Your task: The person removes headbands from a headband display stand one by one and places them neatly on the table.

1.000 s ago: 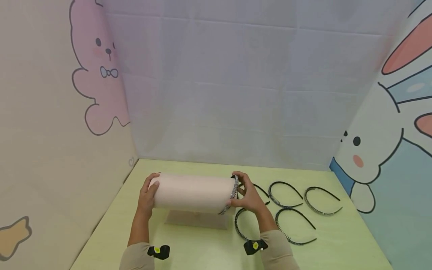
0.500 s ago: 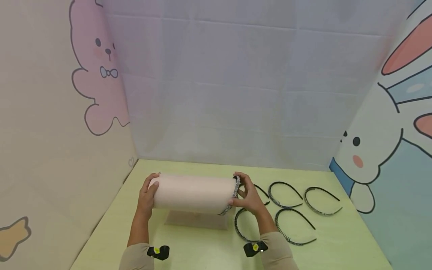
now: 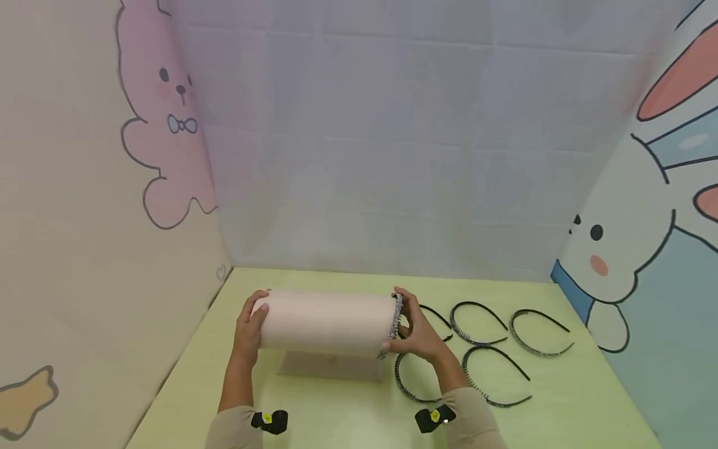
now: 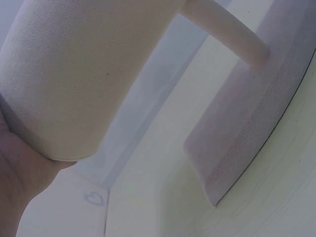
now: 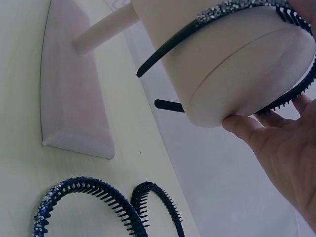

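A pale pink padded roll lies horizontally on a post above a flat base, forming a headband display stand. At the roll's left end my left hand grips it, thumb in front and fingers over the top. A black headband with silver glitter sits around the right end, its two tips sticking out past the roll in the right wrist view. My right hand holds this headband, the thumb at the roll's end face and the fingers behind at the toothed side.
Several black glitter headbands lie on the pale green table to the right, among them one at the far right and one nearer. Cartoon-printed walls and a pale back sheet enclose the table.
The glitter headband has slid slightly right toward the roll's end, together with my right hand. My left hand keeps its grip. The whole view has shifted a little.
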`<state>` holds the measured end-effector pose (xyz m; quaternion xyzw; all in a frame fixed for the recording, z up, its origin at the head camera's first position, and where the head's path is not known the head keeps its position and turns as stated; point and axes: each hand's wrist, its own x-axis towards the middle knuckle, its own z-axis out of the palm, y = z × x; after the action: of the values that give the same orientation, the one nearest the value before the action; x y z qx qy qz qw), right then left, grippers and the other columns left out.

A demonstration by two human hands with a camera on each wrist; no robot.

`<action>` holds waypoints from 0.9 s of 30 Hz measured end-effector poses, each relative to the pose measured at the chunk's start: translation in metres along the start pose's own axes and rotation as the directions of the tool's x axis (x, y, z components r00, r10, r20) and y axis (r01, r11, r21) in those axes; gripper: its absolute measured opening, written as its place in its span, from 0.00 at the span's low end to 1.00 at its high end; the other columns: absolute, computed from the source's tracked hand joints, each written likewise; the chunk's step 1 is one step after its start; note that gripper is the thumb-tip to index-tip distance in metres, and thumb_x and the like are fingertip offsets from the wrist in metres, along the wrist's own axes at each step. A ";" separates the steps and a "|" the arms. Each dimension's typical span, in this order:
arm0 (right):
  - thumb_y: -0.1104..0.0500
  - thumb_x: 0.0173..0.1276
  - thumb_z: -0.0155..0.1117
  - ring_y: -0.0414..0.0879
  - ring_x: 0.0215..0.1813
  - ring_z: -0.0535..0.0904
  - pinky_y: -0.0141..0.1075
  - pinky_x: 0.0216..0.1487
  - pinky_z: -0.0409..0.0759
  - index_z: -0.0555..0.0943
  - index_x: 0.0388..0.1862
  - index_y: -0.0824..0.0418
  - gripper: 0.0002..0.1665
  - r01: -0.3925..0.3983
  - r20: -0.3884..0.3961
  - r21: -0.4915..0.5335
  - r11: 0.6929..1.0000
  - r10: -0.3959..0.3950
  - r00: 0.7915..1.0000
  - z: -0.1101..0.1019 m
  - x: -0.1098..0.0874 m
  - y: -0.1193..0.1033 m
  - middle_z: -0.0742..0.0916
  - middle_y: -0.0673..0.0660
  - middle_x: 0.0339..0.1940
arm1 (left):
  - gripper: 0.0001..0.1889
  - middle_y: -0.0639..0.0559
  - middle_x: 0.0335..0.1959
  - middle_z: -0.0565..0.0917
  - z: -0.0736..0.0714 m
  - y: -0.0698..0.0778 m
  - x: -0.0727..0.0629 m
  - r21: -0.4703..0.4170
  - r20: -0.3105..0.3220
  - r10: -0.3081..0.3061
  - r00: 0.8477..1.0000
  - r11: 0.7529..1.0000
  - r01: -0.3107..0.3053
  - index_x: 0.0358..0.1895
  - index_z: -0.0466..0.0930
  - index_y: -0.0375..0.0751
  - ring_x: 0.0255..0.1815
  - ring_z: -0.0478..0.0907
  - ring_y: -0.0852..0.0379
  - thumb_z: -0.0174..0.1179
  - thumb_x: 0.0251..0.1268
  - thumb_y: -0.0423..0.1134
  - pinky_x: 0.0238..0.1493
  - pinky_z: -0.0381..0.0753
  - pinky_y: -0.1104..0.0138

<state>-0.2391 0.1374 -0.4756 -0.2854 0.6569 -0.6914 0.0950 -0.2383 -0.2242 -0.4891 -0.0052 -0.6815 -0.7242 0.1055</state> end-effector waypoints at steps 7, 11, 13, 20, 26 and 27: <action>0.66 0.47 0.76 0.65 0.66 0.53 0.47 0.50 0.73 0.44 0.73 0.56 0.63 0.000 -0.092 0.062 0.998 0.006 0.996 0.001 -0.009 -0.001 0.50 0.68 0.69 | 0.16 0.53 0.62 0.65 0.006 -0.006 -0.002 0.004 -0.006 0.019 1.000 1.000 -0.019 0.58 0.66 0.42 0.46 0.69 0.45 0.47 0.72 0.43 0.33 0.73 0.54; 0.66 0.47 0.75 0.63 0.70 0.49 0.49 0.53 0.70 0.43 0.73 0.55 0.64 0.020 -0.143 0.088 0.996 -0.007 0.990 0.003 -0.017 0.009 0.48 0.66 0.72 | 0.16 0.52 0.61 0.65 0.008 -0.005 -0.002 0.005 -0.009 0.024 1.000 1.000 -0.024 0.58 0.66 0.41 0.46 0.69 0.46 0.46 0.72 0.42 0.34 0.73 0.55; 0.65 0.47 0.75 0.61 0.71 0.46 0.49 0.55 0.69 0.42 0.73 0.56 0.64 0.028 -0.167 0.094 0.995 -0.012 0.986 0.005 -0.020 0.013 0.47 0.66 0.72 | 0.15 0.53 0.61 0.65 0.007 -0.005 -0.002 0.004 -0.009 0.019 1.000 1.000 -0.019 0.58 0.66 0.41 0.46 0.68 0.45 0.46 0.72 0.41 0.34 0.73 0.55; 0.66 0.48 0.74 0.62 0.70 0.43 0.50 0.54 0.69 0.40 0.74 0.56 0.64 0.073 -0.197 0.153 0.986 -0.042 0.980 0.009 -0.023 0.022 0.43 0.71 0.71 | 0.16 0.52 0.63 0.65 0.004 -0.002 -0.002 0.018 -0.015 0.012 1.000 1.000 -0.011 0.58 0.65 0.41 0.49 0.66 0.45 0.46 0.72 0.41 0.36 0.72 0.56; 0.66 0.49 0.73 0.65 0.70 0.42 0.47 0.53 0.70 0.38 0.74 0.57 0.64 0.064 -0.212 0.161 0.985 -0.028 0.977 0.011 -0.024 0.023 0.44 0.68 0.72 | 0.16 0.52 0.62 0.65 0.001 0.000 -0.001 0.021 -0.010 0.014 1.000 1.000 -0.014 0.58 0.66 0.42 0.48 0.67 0.45 0.46 0.72 0.43 0.35 0.72 0.55; 0.66 0.49 0.73 0.66 0.70 0.42 0.47 0.54 0.69 0.38 0.74 0.58 0.65 0.054 -0.214 0.162 0.985 -0.018 0.977 0.011 -0.025 0.023 0.43 0.67 0.72 | 0.16 0.52 0.62 0.65 0.000 -0.001 0.000 0.026 -0.011 0.015 1.000 1.000 -0.015 0.58 0.66 0.42 0.48 0.67 0.45 0.46 0.72 0.43 0.35 0.72 0.55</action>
<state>-0.2182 0.1377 -0.5052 -0.2131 0.5976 -0.7722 0.0354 -0.2381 -0.2236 -0.4898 -0.0049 -0.6903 -0.7144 0.1146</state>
